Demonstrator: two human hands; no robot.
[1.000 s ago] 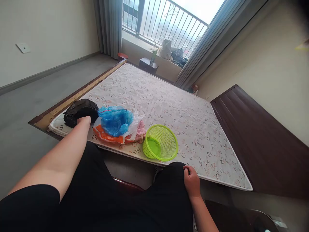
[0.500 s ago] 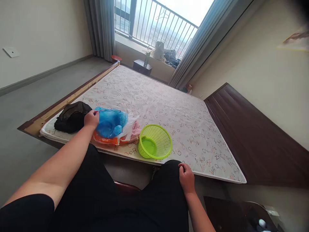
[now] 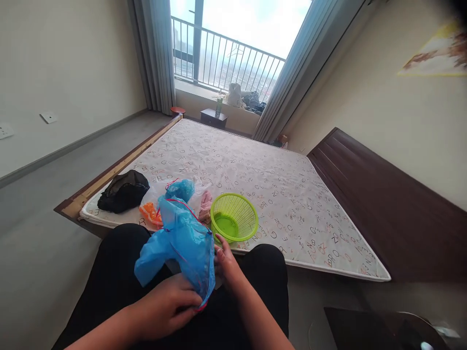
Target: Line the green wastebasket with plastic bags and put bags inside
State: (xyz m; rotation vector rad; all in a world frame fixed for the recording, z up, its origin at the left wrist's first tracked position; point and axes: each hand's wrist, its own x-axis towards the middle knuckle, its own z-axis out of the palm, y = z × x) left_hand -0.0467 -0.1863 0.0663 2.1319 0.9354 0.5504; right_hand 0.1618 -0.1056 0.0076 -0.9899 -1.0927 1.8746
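Note:
A thin blue plastic bag with a red drawstring hangs over my lap, its mouth facing right. My left hand is closed on the lower edge of that mouth. Beside the bag's right edge is my right hand, index finger stretched out and apart from the others; whether its fingertips touch the plastic I cannot tell. More blue plastic lies behind on the mattress, with white plastic, an orange item and pink cloth. Right of these stands a green mesh basket.
A black mesh item rests at the left corner of the lettered mattress. The wooden bed frame edges it on the left, a dark headboard on the right. Beyond are a nightstand and a window.
My left hand has brought the blue bag from the mattress to over my lap. My right hand has left my right knee and come to the bag. The view has tilted up slightly.

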